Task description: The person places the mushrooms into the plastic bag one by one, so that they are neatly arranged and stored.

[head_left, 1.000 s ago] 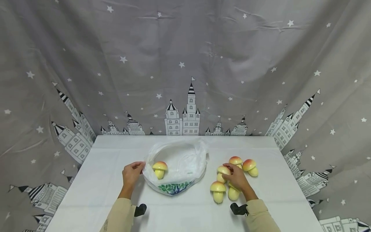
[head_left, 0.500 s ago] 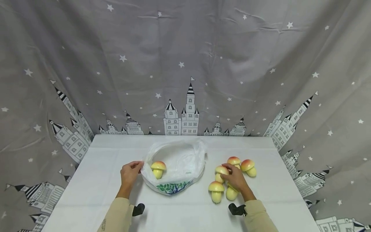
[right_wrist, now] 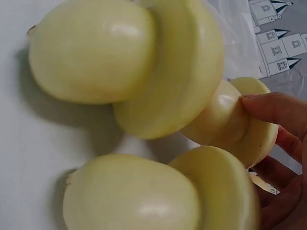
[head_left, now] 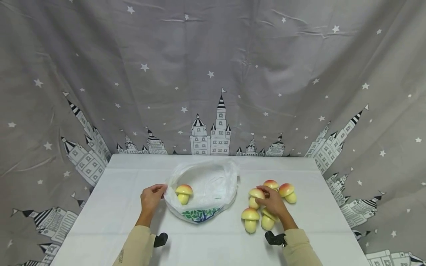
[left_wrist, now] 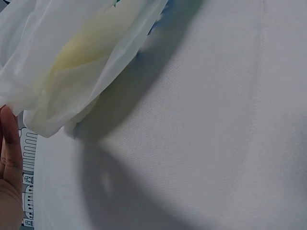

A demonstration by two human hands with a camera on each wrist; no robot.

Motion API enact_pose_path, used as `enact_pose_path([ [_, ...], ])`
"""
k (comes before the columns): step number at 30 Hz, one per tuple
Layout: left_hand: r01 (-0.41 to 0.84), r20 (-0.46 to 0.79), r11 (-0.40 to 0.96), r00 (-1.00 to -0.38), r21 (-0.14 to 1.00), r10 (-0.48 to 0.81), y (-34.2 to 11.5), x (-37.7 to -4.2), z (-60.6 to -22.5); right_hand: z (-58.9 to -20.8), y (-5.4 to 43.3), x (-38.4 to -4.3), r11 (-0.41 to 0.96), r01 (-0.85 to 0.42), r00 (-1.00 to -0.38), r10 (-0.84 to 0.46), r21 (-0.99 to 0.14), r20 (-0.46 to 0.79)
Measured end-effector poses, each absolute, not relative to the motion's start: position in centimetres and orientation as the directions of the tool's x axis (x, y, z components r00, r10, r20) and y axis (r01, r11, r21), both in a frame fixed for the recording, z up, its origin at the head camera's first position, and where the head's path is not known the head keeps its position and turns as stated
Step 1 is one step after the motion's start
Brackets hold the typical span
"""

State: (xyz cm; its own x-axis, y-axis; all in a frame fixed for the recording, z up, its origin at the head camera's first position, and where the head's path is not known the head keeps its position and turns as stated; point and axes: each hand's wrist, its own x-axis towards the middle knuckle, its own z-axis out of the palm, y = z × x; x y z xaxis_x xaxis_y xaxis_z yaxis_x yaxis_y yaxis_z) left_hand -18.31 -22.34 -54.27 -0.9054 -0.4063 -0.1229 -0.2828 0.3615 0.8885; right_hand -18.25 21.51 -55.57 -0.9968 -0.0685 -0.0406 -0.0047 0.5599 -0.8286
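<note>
Left grip [head_left: 151, 199] pinches a tree-printed bag [head_left: 208, 199], right grip [head_left: 274, 203] a mushroom [head_left: 256, 193], sleeve lettering [head_left: 121, 256] too blurred.

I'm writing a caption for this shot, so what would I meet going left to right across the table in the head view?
Left hand → white plastic bag → leftmost mushroom outside the bag → right hand → rightmost mushroom. The rest overlap too closely to place.
</note>
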Motion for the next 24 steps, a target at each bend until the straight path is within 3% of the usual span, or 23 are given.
enact_pose_path([
  [24, -0.289, -0.128, 0.352, -0.901, 0.890, -0.415, -22.0, -18.3, -54.2, -52.2, 19.4, -21.1, 0.511, -0.001, -0.990, -0.121, -0.860, -0.071],
])
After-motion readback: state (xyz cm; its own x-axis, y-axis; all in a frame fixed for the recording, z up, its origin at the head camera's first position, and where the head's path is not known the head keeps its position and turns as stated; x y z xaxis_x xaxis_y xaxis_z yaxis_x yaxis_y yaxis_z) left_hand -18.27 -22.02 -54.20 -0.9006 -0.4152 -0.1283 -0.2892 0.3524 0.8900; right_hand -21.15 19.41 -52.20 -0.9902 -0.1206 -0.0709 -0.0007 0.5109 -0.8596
